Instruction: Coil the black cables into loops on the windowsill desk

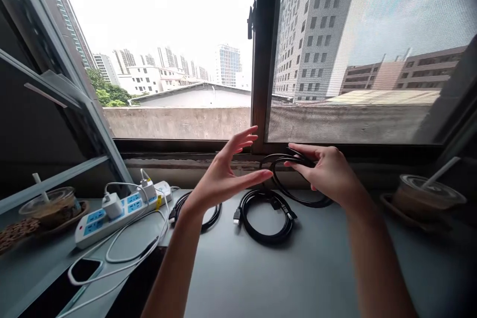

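bare forearms reach over the grey worktop [276, 278], my right hand [328, 171] gripping a looped black cable [298, 196] near its window-side edge, my left hand [227, 174] spread wide (nothing in it), and two coiled cables [266, 241] [211, 223] lying below, toward that edge

There is just one camera, and it is worn on the person's head. It looks ahead and down, over both arms, at the tabletop [238, 278] close below. It faces the big window [257, 59] behind the tabletop and sees far outside, to the tall buildings [228, 64].
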A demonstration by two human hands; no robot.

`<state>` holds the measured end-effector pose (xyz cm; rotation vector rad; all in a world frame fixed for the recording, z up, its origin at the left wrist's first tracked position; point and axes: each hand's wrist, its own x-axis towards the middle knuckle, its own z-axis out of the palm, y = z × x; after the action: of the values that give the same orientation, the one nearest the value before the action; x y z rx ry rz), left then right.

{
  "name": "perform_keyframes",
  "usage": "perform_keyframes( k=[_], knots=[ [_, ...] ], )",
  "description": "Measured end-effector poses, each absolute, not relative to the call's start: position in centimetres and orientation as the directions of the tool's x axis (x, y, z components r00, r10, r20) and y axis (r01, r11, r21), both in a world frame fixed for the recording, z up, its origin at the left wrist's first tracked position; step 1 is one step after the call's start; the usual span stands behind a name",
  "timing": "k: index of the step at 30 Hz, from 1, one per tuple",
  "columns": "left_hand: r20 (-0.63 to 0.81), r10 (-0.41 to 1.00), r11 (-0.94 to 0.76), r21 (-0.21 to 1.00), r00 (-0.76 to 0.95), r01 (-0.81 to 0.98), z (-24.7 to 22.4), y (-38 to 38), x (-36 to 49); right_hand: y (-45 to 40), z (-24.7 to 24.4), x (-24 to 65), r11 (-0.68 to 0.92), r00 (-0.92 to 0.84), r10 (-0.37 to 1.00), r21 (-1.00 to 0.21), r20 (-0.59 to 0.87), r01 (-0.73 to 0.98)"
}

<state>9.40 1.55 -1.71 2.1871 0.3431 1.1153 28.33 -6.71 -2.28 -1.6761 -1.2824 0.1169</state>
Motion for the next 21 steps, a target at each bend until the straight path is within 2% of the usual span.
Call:
perform_keyframes(
  k=[4, 7, 11, 14, 16, 19, 21],
  knots=[
    [0.662, 0.416, -0.829, 0.558, 0.624, -0.039, -3.2, 2.1, 11.4, -8.9, -1.5, 25.5, 0.282, 0.265, 0.811, -0.746, 0.522, 0.604],
    [0.679, 0.474, -0.777, 0.622, 0.560, -0.096, -3.5, 2.4, 12.1, -9.9, -1.0, 24.8, 0.377, 0.309, 0.761, -0.778, 0.570, 0.503],
    [0.556, 0.665, -0.493, 0.828, 0.499, -0.267, -3.0, 1.7, 11.8, -8.6, -1.3, 25.8, 0.471, 0.354, 0.663, -0.735, 0.660, 0.488],
    [0.472, 0.765, -0.293, 0.861, 0.438, -0.415, -2.6, 0.6, 11.7, -6.8, -2.0, 26.3, 0.478, 0.339, 0.640, -0.703, 0.690, 0.527],
    [0.452, 0.785, -0.205, 0.835, 0.424, -0.511, -2.6, -0.1, 12.0, -6.1, -2.4, 25.9, 0.480, 0.345, 0.657, -0.725, 0.670, 0.494],
    [0.454, 0.783, -0.128, 0.786, 0.425, -0.604, -2.9, -0.6, 12.6, -6.0, -2.6, 25.1, 0.466, 0.408, 0.726, -0.832, 0.554, 0.300],
    [0.469, 0.764, -0.134, 0.787, 0.443, -0.602, -3.1, -0.4, 12.8, -6.3, -2.5, 25.1, 0.449, 0.428, 0.765, -0.875, 0.481, 0.181]
  ],
)
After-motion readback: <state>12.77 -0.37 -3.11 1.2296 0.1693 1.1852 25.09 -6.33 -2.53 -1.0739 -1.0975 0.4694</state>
